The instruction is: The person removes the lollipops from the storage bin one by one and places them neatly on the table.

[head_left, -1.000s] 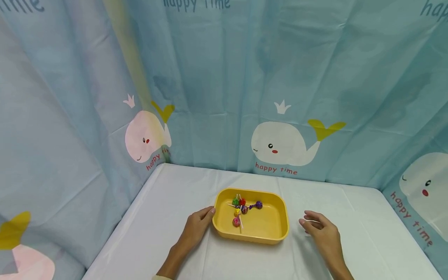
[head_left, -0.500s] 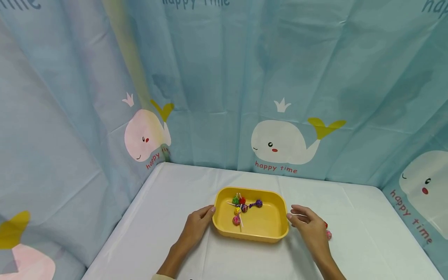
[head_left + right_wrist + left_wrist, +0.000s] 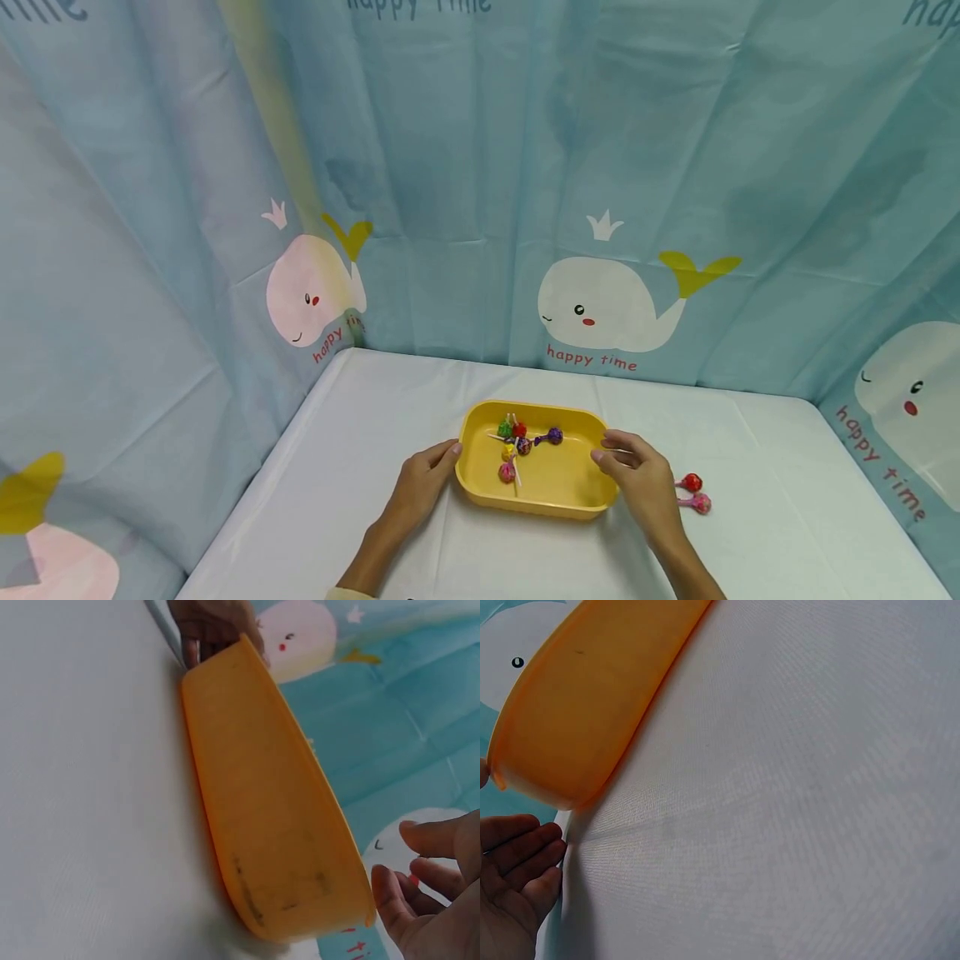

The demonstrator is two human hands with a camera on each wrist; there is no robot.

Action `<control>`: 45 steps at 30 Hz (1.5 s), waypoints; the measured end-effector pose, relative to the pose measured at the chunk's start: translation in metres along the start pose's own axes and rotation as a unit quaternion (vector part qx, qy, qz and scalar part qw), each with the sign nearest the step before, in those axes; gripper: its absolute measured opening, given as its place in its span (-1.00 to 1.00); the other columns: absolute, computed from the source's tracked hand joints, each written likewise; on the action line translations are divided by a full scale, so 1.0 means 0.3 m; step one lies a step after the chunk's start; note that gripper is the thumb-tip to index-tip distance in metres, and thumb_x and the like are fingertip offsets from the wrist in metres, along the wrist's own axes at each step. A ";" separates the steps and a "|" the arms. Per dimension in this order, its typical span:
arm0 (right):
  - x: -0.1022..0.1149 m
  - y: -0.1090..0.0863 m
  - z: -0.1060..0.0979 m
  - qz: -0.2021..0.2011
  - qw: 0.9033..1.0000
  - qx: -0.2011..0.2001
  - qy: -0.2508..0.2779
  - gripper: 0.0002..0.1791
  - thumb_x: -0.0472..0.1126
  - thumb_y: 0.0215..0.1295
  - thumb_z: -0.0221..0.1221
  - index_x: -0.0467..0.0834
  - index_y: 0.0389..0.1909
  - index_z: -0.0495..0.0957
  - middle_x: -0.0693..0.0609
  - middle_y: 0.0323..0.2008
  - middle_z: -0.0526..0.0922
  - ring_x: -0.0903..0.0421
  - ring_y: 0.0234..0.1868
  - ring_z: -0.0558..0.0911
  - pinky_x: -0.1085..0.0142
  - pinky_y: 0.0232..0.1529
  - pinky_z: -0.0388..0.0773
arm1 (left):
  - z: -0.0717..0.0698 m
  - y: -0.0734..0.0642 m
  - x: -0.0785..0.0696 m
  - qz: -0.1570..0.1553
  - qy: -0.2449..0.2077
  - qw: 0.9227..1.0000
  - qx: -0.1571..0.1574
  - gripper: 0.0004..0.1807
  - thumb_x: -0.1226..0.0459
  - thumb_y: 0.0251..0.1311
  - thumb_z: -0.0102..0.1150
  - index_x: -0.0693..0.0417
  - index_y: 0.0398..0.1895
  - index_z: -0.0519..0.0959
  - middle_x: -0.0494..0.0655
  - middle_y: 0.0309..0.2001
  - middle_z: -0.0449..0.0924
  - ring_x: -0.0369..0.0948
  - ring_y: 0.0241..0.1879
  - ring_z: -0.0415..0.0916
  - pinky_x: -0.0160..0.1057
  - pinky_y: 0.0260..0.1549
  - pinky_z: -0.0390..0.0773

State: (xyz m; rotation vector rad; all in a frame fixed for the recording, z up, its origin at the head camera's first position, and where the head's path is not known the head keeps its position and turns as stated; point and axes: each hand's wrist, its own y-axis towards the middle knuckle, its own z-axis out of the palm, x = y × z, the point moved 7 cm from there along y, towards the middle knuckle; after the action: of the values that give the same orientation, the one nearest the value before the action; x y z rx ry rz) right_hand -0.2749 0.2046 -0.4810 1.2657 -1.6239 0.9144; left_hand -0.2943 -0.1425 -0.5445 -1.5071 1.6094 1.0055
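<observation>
My left hand (image 3: 423,486) grips the left end of a yellow plastic tray (image 3: 570,475), its thumb at the rim. In the right wrist view, that same hand (image 3: 214,626) shows at the tray's far end. Several wrapped lollipops lie in the tray's left half, among them a pink lollipop (image 3: 507,472) and a purple lollipop (image 3: 555,436). At the tray's right rim is my right hand (image 3: 647,483), thumb and fingers apart with nothing visible between them. Right of it, a red lollipop (image 3: 692,482) and a pink lollipop (image 3: 701,503) lie on the table, their sticks partly hidden.
A white cloth covers the table (image 3: 360,417). Blue curtains (image 3: 465,167) printed with whales hang behind and at both sides of it.
My right hand has moved left from beside the tray to its right rim, uncovering the red and pink lollipops on the table. The left hand and tray have stayed put.
</observation>
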 end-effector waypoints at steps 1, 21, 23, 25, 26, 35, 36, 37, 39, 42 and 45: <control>0.002 -0.001 0.007 -0.001 1.000 0.003 0.001 -0.49 -0.13 0.42 0.40 -0.23 0.30 0.61 -0.19 0.18 0.70 -0.09 0.16 0.72 0.46 0.03 0.73 | 0.000 -0.001 0.000 -0.002 -0.001 1.000 0.001 -0.34 -0.23 0.55 0.05 0.07 0.36 0.64 -0.04 0.31 0.66 0.03 0.42 0.51 0.15 0.44 0.46; 0.035 0.020 0.127 -0.031 0.999 0.016 0.028 -0.50 -0.22 0.39 0.42 -0.25 0.30 0.61 -0.24 0.18 0.69 -0.10 0.12 0.76 0.41 0.03 0.75 | -0.002 -0.002 0.003 -0.003 0.000 1.000 -0.003 -0.35 -0.25 0.53 0.06 0.01 0.34 0.66 -0.08 0.29 0.68 0.01 0.41 0.52 0.14 0.45 0.46; 0.037 0.022 0.135 -0.034 0.999 0.016 0.030 -0.51 -0.23 0.38 0.42 -0.26 0.29 0.61 -0.25 0.17 0.70 -0.09 0.12 0.76 0.43 0.03 0.74 | -0.003 -0.002 0.001 -0.002 -0.002 1.000 -0.002 -0.35 -0.24 0.53 0.06 0.03 0.34 0.66 -0.06 0.29 0.68 0.03 0.41 0.52 0.15 0.44 0.46; 0.039 0.022 0.142 -0.038 0.999 0.017 0.032 -0.51 -0.23 0.38 0.42 -0.26 0.28 0.62 -0.25 0.16 0.70 -0.09 0.11 0.76 0.45 0.02 0.73 | -0.003 -0.003 -0.002 -0.001 -0.004 1.000 -0.001 -0.34 -0.24 0.53 0.06 0.04 0.34 0.66 -0.05 0.29 0.68 0.04 0.41 0.52 0.16 0.44 0.46; 0.041 0.023 0.145 -0.040 0.998 0.017 0.033 -0.52 -0.24 0.38 0.42 -0.27 0.27 0.62 -0.26 0.16 0.70 -0.09 0.11 0.77 0.45 0.02 0.73 | -0.003 -0.002 -0.002 0.000 -0.004 1.000 -0.002 -0.34 -0.23 0.54 0.06 0.05 0.34 0.66 -0.04 0.29 0.68 0.04 0.41 0.52 0.16 0.44 0.46; 0.043 0.040 0.165 -0.047 0.999 0.010 0.005 -0.52 -0.21 0.35 0.45 -0.26 0.24 0.65 -0.23 0.12 0.73 -0.09 0.08 0.78 0.30 0.05 0.76 | 0.002 0.001 0.006 -0.006 0.000 1.000 -0.002 -0.34 -0.23 0.54 0.05 0.05 0.34 0.65 -0.04 0.30 0.67 0.05 0.42 0.51 0.16 0.44 0.46; 0.043 0.043 0.167 -0.048 0.999 0.009 0.000 -0.52 -0.21 0.35 0.45 -0.26 0.24 0.65 -0.24 0.12 0.73 -0.10 0.07 0.78 0.26 0.07 0.77 | 0.002 0.001 0.006 -0.005 0.000 1.000 -0.001 -0.33 -0.24 0.54 0.05 0.06 0.34 0.65 -0.04 0.30 0.67 0.05 0.42 0.51 0.16 0.44 0.46; 0.043 0.045 0.170 -0.047 0.999 0.008 -0.005 -0.52 -0.21 0.35 0.45 -0.26 0.23 0.65 -0.23 0.11 0.73 -0.10 0.07 0.78 0.22 0.08 0.77 | 0.002 0.002 0.005 -0.005 0.000 1.000 -0.001 -0.33 -0.24 0.53 0.05 0.06 0.34 0.65 -0.04 0.30 0.67 0.05 0.42 0.51 0.16 0.44 0.46; 0.041 0.050 0.176 -0.047 0.999 0.009 -0.014 -0.53 -0.22 0.35 0.45 -0.26 0.23 0.65 -0.24 0.12 0.73 -0.12 0.07 0.77 0.13 0.11 0.77 | 0.001 0.002 0.005 -0.005 -0.002 1.000 -0.002 -0.33 -0.25 0.53 0.05 0.06 0.34 0.66 -0.04 0.29 0.68 0.04 0.41 0.52 0.16 0.44 0.46; 0.041 0.056 0.184 -0.045 0.999 0.010 -0.024 -0.53 -0.23 0.35 0.45 -0.26 0.23 0.65 -0.24 0.13 0.73 -0.13 0.07 0.77 0.05 0.13 0.76 | 0.001 0.003 0.004 -0.003 -0.004 1.000 -0.003 -0.33 -0.25 0.53 0.06 0.05 0.33 0.66 -0.05 0.29 0.68 0.04 0.41 0.52 0.15 0.44 0.46; 0.042 0.063 0.193 -0.046 0.998 0.010 -0.031 -0.54 -0.24 0.35 0.44 -0.27 0.22 0.65 -0.24 0.14 0.72 -0.14 0.07 0.76 0.01 0.14 0.75 | 0.001 0.002 0.004 -0.003 -0.007 1.000 -0.004 -0.34 -0.24 0.52 0.07 0.04 0.33 0.67 -0.06 0.29 0.68 0.03 0.41 0.52 0.15 0.44 0.46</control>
State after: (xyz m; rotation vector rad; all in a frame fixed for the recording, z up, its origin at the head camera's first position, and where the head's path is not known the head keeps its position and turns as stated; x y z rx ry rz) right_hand -0.3058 0.1515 -0.4911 1.3843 -1.5938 0.8438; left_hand -0.2950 -0.1429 -0.5457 -1.5063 1.5920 1.0175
